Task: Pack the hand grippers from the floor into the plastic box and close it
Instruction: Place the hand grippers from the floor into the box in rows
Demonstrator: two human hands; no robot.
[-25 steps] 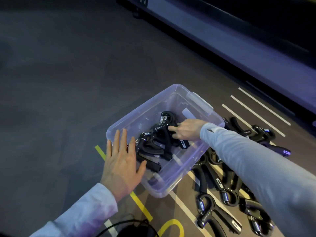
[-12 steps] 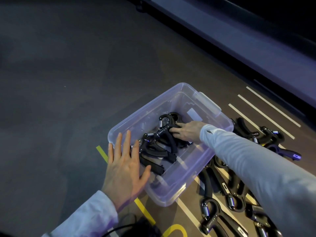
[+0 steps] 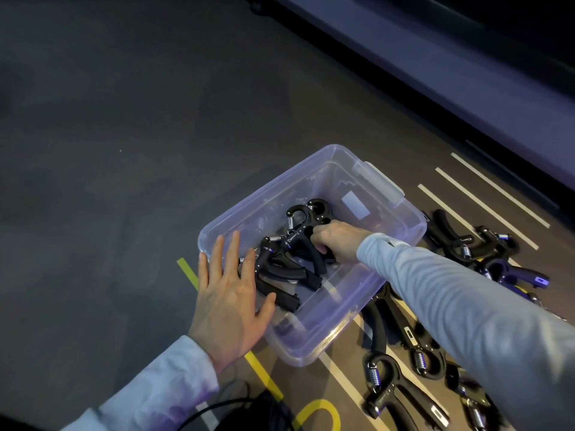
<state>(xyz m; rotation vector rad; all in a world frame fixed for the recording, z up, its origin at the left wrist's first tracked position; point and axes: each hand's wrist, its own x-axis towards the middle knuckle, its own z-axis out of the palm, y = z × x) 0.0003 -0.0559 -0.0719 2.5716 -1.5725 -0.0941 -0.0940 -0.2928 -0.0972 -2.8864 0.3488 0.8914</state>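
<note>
- Your right hand [image 3: 337, 241] is reaching deeper into the plastic box [image 3: 401, 234] than a second ago; its fingers, pointing loosely at the pile back then, are now curling round the handle of the top hand gripper [image 3: 300, 234], so you are gripping it, not letting go.
- That gripper is sitting differently too; its spring end is now lying further toward the box's far wall, so you are seating or shifting it on the pile rather than dropping it.
- Your left hand [image 3: 228, 301] is staying put; flat, fingers straight and spread, pressing on the near-left rim and steadying the box; holding nothing.
- The box is keeping its place across the yellow tape [image 3: 263, 373]; it looks shifted in frame, but that is likely your head moving.
- Several grippers are lying packed in the box, tangled together, leaving room along the far and right walls.
- Many more are still lying loose on the floor [image 3: 93, 150] to your right, one [image 3: 392, 390] near the box's front corner, a cluster [image 3: 479, 244] further back; your right sleeve is hiding some.
- No lid is showing in this view; the latch [image 3: 378, 180] on the far rim is hanging undone.
- Judgement: the packing is early to midway; closing is a long way off.
</note>
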